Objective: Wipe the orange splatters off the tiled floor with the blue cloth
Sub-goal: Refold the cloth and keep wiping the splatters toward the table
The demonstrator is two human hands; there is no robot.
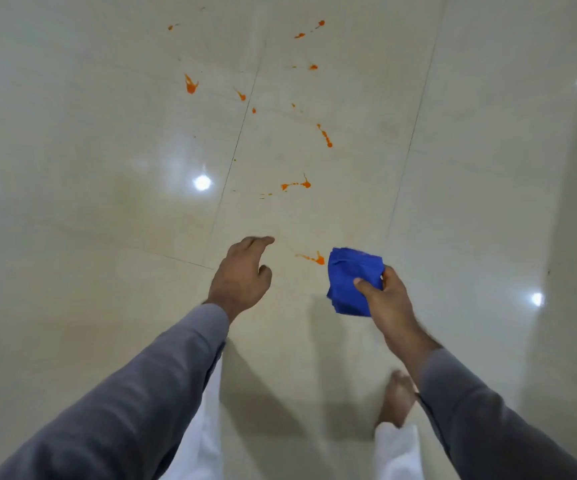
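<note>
- Glossy cream floor [107,202] fills the view, laid in big tiles with thin dark joints; round lamp glare shows at the middle left and at the right.
- Two grey sleeves [134,393] reach forward from the bottom corners, over white trouser legs [200,427].
- One bare foot [397,398] stands on the floor between the arms, just left of the right sleeve.
- Left hand [242,271] hangs above the floor, holding nothing, its fingers loosely bent and pointing forward and to the right.
- Right hand [386,299] holds the cloth [351,278], thumb pressed on top and fingers under it; the two hands are apart.
- Blue and folded into a thick wad, the cloth sits in the air at the lower middle, seen just right of the nearest splatter [313,258].
- Orange splatters [191,85] are scattered over the tiles ahead: a streak at the middle [295,185], a drip line beyond it [325,136], and smaller spots toward the top [321,23].
- Whether the cloth touches the floor cannot be told.
</note>
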